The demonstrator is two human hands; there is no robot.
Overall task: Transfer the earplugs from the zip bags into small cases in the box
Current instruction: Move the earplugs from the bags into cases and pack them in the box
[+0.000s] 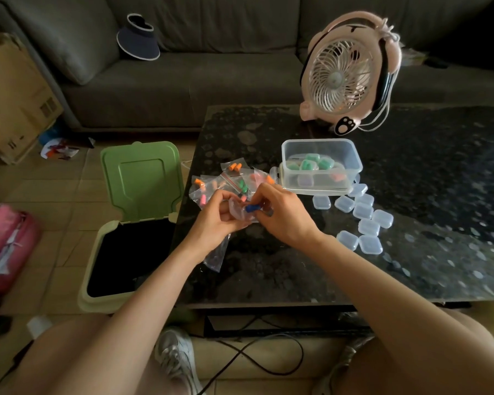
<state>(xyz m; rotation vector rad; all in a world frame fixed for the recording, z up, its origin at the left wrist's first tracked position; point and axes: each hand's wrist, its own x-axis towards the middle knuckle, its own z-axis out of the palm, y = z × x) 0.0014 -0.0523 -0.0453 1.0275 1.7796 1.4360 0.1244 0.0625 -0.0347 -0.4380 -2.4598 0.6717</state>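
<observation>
An earplug (253, 208) is pinched by the right hand (285, 220); what seems a case (236, 212) is gripped by the left hand (217, 220). The plug should be pressed fully in before closing.

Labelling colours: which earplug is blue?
The earplug pinched by the right hand; the ones in the zip bags are orange, pink or green.

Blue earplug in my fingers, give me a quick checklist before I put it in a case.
1. Blue earplug pinched by right hand: ok.
2. Clear thing held in left hand is an open case: cannot tell.
3. Box uncovered: ok.
4. Spare cases lying beside the box: ok.
5. Filled zip bags close by: ok.
</observation>
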